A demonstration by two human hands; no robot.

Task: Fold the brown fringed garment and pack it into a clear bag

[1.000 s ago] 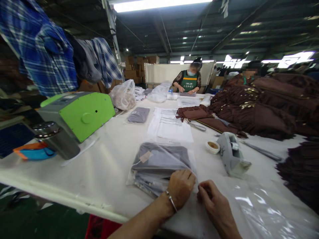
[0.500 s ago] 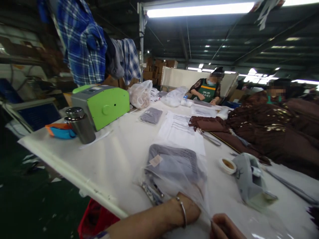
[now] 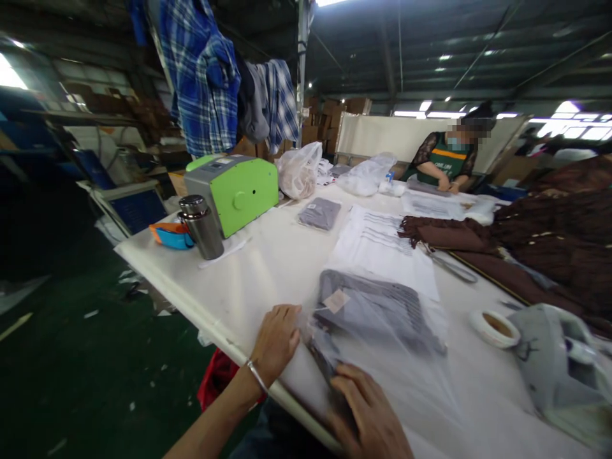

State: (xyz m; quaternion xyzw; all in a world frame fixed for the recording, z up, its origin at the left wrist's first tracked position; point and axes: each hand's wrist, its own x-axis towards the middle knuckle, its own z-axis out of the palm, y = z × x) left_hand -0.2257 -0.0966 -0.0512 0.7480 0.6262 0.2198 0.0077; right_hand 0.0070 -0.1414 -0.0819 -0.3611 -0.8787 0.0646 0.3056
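A folded grey garment with a pale tag lies inside a clear plastic bag on the table in front of me. My left hand, with a bracelet at the wrist, is at the bag's left edge. Its fingers are bent close together on the film there. Along that side runs a dark, elongated object; its kind is unclear. My right hand curls its fingers over the near end of this object, close to the table's front edge, and hides part of it.
A tape dispenser and a tape roll stand at right. Behind them lie scissors and brown fabric. A green machine and a steel flask stand at left. Across the table, a person handles grey cloth.
My left hand has moved from the bag's near side to its left edge. My right hand has come in from the right onto the dark object. The view has swung left.
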